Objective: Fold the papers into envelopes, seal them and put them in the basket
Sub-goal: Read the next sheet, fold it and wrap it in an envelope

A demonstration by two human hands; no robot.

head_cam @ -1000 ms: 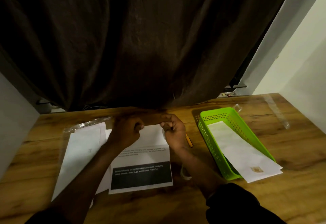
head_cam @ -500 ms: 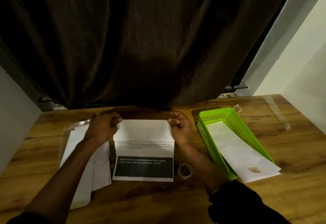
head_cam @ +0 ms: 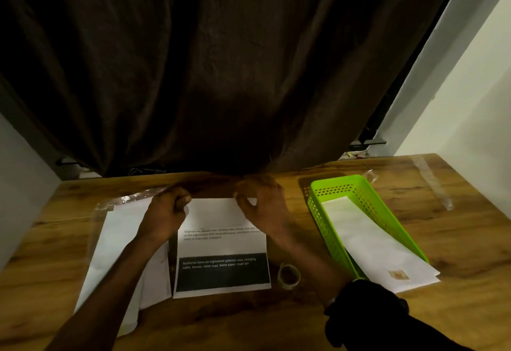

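Your left hand is curled into a loose fist on the far left corner of the printed sheet, thumb and fingers bunched at the paper's edge; whether they actually pinch the paper or only press on it cannot be told from here. Your right hand sits at the far right corner of the same sheet, thumb and forefinger drawn together over the edge in a pinch, the other fingers arched above it (the contact point itself is hidden under the knuckles).

The sheet lies flat on the wooden table straight in front of you, its far part plain white, a few lines of text across the middle and a black band with white lettering near the edge closest to you. Just to its left, partly under your left forearm, lies a stack of white papers with a clear plastic sleeve showing beyond it.

A roll of clear tape rests on the table just beside the sheet's near right corner. Further right stands the green basket, and a folded white envelope lies in it, its near end sticking out over the basket's rim onto the table, with a small brownish mark there. A dark curtain hangs behind the table.
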